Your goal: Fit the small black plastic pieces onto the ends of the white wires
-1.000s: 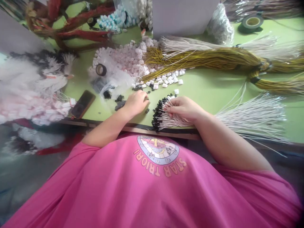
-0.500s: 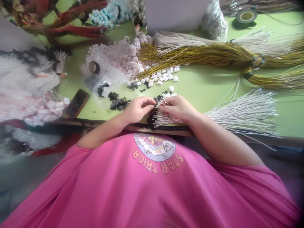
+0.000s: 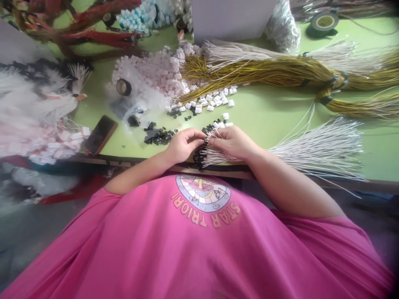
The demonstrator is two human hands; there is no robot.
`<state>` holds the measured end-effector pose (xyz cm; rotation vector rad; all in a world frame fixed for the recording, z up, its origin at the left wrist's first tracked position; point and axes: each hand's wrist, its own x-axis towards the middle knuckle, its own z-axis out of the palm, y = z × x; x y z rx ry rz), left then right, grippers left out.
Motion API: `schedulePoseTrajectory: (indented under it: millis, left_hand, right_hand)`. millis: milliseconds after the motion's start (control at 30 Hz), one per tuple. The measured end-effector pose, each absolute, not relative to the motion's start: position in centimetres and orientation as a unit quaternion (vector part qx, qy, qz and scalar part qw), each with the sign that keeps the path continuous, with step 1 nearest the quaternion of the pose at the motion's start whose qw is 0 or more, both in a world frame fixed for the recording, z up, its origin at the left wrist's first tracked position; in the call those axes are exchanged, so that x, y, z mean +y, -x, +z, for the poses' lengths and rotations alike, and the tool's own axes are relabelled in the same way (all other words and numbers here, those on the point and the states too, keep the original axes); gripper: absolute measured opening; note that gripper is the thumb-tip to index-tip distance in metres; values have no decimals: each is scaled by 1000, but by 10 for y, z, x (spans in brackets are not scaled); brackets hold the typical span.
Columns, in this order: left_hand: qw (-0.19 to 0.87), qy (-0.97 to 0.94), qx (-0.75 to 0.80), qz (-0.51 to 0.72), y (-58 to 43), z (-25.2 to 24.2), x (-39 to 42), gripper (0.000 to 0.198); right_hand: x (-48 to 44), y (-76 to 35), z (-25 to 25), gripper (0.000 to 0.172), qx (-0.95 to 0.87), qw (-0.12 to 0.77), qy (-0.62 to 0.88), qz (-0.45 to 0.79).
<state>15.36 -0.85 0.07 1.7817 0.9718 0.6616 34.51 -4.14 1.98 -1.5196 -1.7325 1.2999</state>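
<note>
My right hand (image 3: 230, 140) pinches white wires near their tips at the table's front edge. From under it the white wire bundle (image 3: 324, 147) fans out to the right. My left hand (image 3: 186, 144) meets it from the left, thumb and forefinger pinched at the wire tips; what lies between those fingers is too small to make out. Black connector pieces (image 3: 199, 157) sit at the wire ends below the fingertips. Just left of my left hand lies a loose pile of small black pieces (image 3: 158, 135). White connectors (image 3: 225, 116) lie beyond my fingertips.
A yellow wire bundle (image 3: 277, 72) stretches across the back right. Behind my left hand are a heap of white connectors (image 3: 156, 68), a plastic bag (image 3: 143, 99) and a black tape roll (image 3: 124, 87). A phone (image 3: 101, 133) lies near the front edge. Another tape roll (image 3: 324, 21) sits far right.
My left hand has shifted slightly to the right, its fingertips closer to the right hand's at the wire tips. The right hand and the white wires stay nearly in place.
</note>
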Motion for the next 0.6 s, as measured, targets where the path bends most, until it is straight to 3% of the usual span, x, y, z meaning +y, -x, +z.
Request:
schedulePoseTrajectory:
  millis: [300,600]
  left_hand:
    - [465,-755,370,276,-154,-6,-8,14]
    - [375,-829,336,244,-151,-2,-11,13]
  right_hand:
    - [-42,-344,19,27,-630,239,530,515]
    - [-41,-344,15,28,-657,217,539,481]
